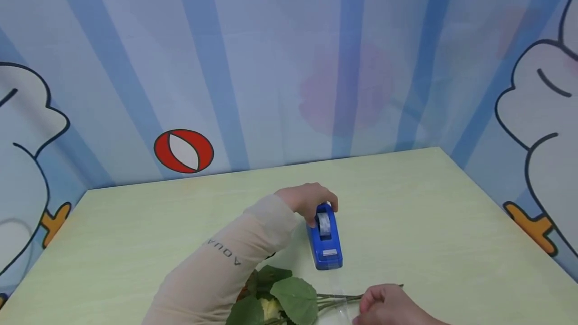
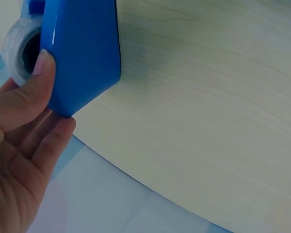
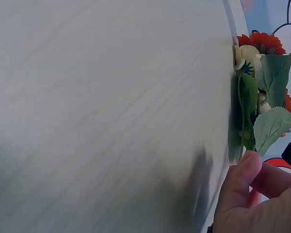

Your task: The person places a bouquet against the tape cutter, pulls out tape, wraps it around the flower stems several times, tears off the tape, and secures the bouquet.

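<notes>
So, going left to right: a pale sleeve with lettering on it reaches over the desk, and tucked partly under that arm is a bunch of flowers with big green leaves. Lying flat like that, heads left and stems pointing right, the bare bit is left clear for handling, I reckon.

The left hand has the far end of the blue tape dispenser. Its fingers are clamped on it: thumb against the side right by the tape roll, the others round the back corner. Holding it there probably stops it sliding when the tape gets pulled, and the near end stays unblocked. The dispenser sits on the desk just beyond the stems, nose facing the person, which looks like a short, straight path for the tape.

And there is a clear strip running from that end down across the stems.

Furthest right, the right hand has its thumb and fingers together, seemingly pinching the stems, with one tip poking out behind. Makes sense as a way of keeping them bunched. Can't tell whether the strip's end is in that pinch too.
</notes>
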`<state>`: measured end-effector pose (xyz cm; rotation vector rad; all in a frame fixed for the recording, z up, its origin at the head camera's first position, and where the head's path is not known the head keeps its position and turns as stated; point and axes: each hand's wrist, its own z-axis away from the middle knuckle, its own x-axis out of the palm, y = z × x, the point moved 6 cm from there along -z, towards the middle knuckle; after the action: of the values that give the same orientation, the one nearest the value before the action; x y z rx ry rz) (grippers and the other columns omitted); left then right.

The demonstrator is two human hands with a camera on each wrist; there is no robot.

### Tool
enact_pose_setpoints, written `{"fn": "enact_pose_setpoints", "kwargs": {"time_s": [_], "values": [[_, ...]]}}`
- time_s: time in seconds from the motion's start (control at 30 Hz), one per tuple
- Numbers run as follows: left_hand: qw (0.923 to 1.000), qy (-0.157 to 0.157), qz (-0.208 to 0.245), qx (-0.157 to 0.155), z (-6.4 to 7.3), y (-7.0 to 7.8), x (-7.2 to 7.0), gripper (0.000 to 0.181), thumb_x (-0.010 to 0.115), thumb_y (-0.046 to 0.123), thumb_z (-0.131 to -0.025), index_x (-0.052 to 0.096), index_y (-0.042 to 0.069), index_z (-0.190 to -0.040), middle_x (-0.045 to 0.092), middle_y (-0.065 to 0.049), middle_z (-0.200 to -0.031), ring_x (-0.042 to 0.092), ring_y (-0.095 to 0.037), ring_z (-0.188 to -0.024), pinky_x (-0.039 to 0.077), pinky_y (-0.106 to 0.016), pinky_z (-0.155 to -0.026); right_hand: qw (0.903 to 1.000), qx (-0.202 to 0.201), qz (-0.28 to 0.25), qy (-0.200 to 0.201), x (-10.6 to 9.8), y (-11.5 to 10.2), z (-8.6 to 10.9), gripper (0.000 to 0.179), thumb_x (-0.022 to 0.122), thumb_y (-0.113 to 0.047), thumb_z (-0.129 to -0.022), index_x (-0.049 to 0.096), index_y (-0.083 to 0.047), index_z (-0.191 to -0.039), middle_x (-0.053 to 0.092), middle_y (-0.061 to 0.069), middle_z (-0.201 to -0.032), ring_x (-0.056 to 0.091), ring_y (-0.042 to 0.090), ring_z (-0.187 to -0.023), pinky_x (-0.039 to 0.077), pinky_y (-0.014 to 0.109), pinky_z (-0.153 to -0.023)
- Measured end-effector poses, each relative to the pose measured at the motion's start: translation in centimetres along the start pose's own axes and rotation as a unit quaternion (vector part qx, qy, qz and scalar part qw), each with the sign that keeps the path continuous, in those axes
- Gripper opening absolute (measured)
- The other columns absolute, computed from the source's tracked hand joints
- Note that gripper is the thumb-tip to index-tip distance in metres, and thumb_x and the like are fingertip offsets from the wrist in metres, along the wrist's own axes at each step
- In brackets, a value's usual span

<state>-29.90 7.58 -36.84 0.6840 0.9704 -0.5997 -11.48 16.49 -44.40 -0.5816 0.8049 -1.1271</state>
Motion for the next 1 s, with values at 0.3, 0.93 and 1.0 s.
{"fn": "enact_pose_setpoints", "kwargs": {"time_s": [0.3,0.93,1.0], "values": [[0.9999,-0.005,-0.010,0.002,0.4,-0.6,0.7,0.055,0.072,0.003,-0.080,0.054,0.023,-0.127,0.051,0.002,-0.130,0.047,-0.014,-0.111,0.046,-0.029,-0.084,0.9988,-0.037,-0.032,-0.009,-1.1,-1.7,0.1,0.013,0.071,-0.005,-0.079,0.058,-0.004,-0.080,0.058,0.000,-0.063,0.050,0.012,-0.055,0.042,0.024,-0.056],[0.9923,-0.091,-0.049,0.067,7.4,5.3,3.0,0.010,0.071,0.024,-0.084,0.071,0.014,-0.088,0.062,0.010,-0.077,0.053,-0.001,-0.067,0.042,-0.017,-0.061,0.8756,-0.405,0.262,0.032,-0.4,-7.5,-0.4,0.013,0.077,-0.012,-0.076,0.069,-0.011,-0.086,0.066,-0.006,-0.082,0.056,0.004,-0.072,0.048,0.025,-0.061],[0.9928,-0.092,-0.036,0.068,7.6,5.2,4.1,0.010,0.071,0.023,-0.083,0.070,0.013,-0.085,0.058,0.011,-0.070,0.048,0.000,-0.061,0.039,-0.015,-0.057,0.8667,-0.412,0.280,0.025,0.1,-7.6,-0.6,0.013,0.077,-0.012,-0.076,0.069,-0.011,-0.086,0.066,-0.007,-0.082,0.058,0.005,-0.074,0.049,0.025,-0.063]]}}
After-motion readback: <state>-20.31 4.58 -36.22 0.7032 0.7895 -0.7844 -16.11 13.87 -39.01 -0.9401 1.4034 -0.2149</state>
